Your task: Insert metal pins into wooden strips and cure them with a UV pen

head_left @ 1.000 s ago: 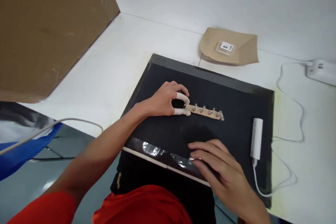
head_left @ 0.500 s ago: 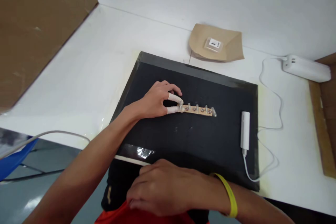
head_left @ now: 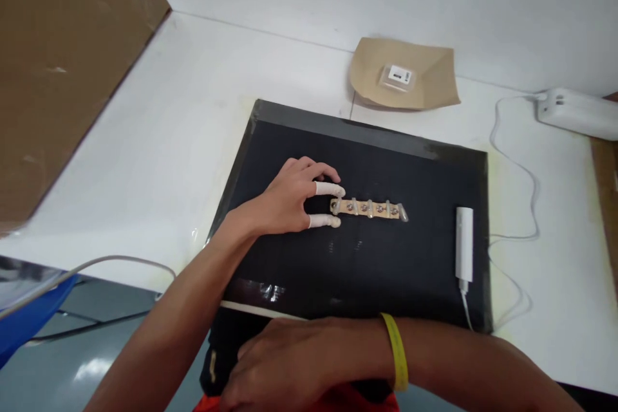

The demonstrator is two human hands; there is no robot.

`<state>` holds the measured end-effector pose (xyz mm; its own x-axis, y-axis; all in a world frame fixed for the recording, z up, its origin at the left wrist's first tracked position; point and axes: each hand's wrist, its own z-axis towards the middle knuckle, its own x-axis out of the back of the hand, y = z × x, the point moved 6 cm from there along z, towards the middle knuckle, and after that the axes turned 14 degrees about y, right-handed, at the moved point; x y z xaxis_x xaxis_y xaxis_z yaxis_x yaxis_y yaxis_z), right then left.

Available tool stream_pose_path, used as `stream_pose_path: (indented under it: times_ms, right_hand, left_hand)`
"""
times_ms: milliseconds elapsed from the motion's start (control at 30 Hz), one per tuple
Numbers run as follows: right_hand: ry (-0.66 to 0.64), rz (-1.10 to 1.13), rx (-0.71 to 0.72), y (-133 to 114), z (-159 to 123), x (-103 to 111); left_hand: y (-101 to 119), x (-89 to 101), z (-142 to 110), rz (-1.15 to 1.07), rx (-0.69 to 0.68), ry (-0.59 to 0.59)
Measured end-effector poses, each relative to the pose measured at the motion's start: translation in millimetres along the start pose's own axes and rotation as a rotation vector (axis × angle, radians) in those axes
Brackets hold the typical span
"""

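Observation:
A narrow light-tan strip [head_left: 364, 208] lies on the black mat [head_left: 396, 270]. Several small round metallic pieces and short clear tube-like pieces sit along it, with one clear piece slanting at the right end. My left hand [head_left: 292, 199] is at the strip's left end, white finger cots on thumb and index finger. Those two fingers are parted: the index tip is just above the strip's end and the thumb tip below it, with nothing gripped between them. Low in the view, my right hand [head_left: 282, 360] hangs over my lap near red cloth; its fingers are mostly hidden.
A white stick-shaped device [head_left: 464, 244] with a cable lies on the mat's right side. Behind the mat, a brown paper tray [head_left: 434, 74] holds a small clear labelled box [head_left: 398, 77]. A white power unit [head_left: 577, 112] stands far right, and a brown board [head_left: 72, 64] far left.
My left thumb and index finger have opened from a pinch on the strip's left end and let go. My right hand has sunk slightly lower. The whole view has shifted a little.

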<state>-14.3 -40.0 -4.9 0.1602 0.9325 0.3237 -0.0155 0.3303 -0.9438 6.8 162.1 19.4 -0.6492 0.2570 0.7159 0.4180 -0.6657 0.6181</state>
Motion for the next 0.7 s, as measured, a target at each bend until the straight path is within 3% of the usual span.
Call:
stream_pose_path:
  times_ms: [100,233,333,400,567,700]
  right_hand:
    - [-0.014,-0.004,-0.041,6.4,-8.5,-8.3]
    - [-0.040,-0.113,-0.206,14.8,-11.8,-11.1]
    - [-0.156,-0.130,-0.309,14.8,-9.2,-8.3]
    - [-0.206,-0.065,-0.303,10.7,-6.3,-3.9]
    - [-0.080,0.466,-0.280,5.1,-3.4,14.9]
    - [-0.101,0.924,-0.300,3.3,-8.2,22.5]
  left_hand:
    - [2.0,0.4,-0.7,0.036,-0.016,0.027]
    - [3.7,0.7,-0.5,0.037,-0.018,0.076]
    - [3.0,2.4,0.1,0.013,0.020,0.082]
    - [3.1,4.7,1.5,-0.018,0.057,0.079]
    - [9.7,3.9,13.6,0.006,0.096,0.002]
    - [11.9,-3.0,24.9,0.040,0.108,-0.065]
